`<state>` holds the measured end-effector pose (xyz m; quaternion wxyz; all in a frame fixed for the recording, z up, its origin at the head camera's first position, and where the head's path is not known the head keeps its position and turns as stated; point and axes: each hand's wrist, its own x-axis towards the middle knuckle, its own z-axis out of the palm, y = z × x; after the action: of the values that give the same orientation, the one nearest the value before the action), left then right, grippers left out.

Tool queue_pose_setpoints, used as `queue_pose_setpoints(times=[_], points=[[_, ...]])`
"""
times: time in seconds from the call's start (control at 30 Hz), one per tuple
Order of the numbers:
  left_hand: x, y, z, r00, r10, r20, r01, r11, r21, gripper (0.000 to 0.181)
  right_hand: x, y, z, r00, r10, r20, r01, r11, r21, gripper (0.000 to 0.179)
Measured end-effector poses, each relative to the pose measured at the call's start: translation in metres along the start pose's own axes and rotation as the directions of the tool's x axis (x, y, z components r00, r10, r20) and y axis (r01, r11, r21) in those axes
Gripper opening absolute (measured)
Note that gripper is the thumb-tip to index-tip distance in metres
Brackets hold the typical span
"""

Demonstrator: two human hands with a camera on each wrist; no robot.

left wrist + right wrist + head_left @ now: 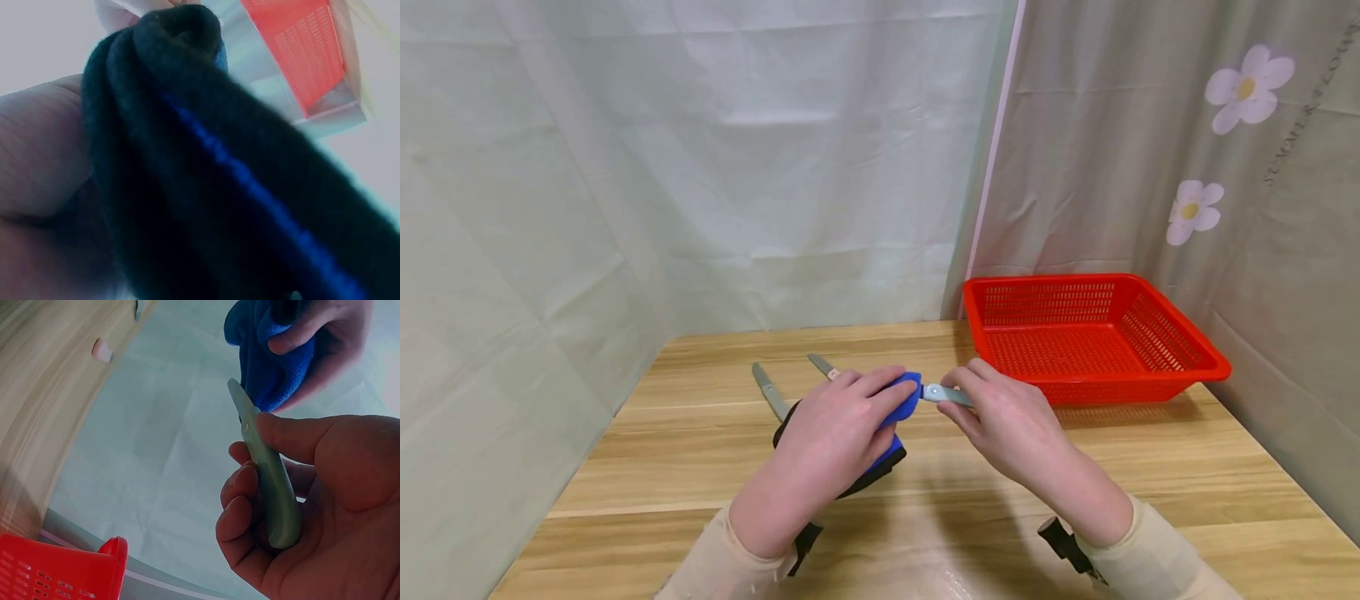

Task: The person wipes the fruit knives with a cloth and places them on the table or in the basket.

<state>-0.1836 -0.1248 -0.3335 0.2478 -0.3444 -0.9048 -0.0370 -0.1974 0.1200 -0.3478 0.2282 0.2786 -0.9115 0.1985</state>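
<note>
In the head view my left hand (842,417) grips a bunched blue cloth (904,408) with black edging. The left wrist view is mostly filled by the cloth's dark folded edge (181,144). My right hand (1003,412) holds a folding knife (951,394) by its grey-green handle, fingers wrapped round it and thumb along its side. From the right wrist, the knife (269,475) shows a rivet near its front, and its far end meets the blue cloth (269,356). Part of the cloth lies hidden behind my left hand.
Two similar knives lie on the wooden table beyond my left hand, one grey-green (767,387) and one partly covered (822,364). A red plastic basket (1097,387) stands at the back right. Pale curtains (820,167) hang close behind and beside the table.
</note>
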Motion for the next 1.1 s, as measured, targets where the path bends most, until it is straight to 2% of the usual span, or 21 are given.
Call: queue_pose_setpoints(times=[0.33,0.57,1.1], points=[[-0.001,-0.007,0.001,1.0,-0.02,-0.008,0.019,0.999,-0.028,0.049,0.0,0.001,-0.001,1.0,-0.004,-0.006,0.004,1.0,0.003,0.022],[-0.002,-0.012,-0.001,0.999,-0.042,0.014,0.043,0.999,-0.03,0.049,0.001,0.0,-0.001,1.0,0.006,0.0,-0.006,1.0,0.005,0.022],[-0.002,-0.025,0.001,0.997,-0.084,0.001,0.084,0.996,-0.02,0.049,0.001,0.0,-0.001,1.0,0.026,0.008,-0.026,1.0,0.007,0.023]])
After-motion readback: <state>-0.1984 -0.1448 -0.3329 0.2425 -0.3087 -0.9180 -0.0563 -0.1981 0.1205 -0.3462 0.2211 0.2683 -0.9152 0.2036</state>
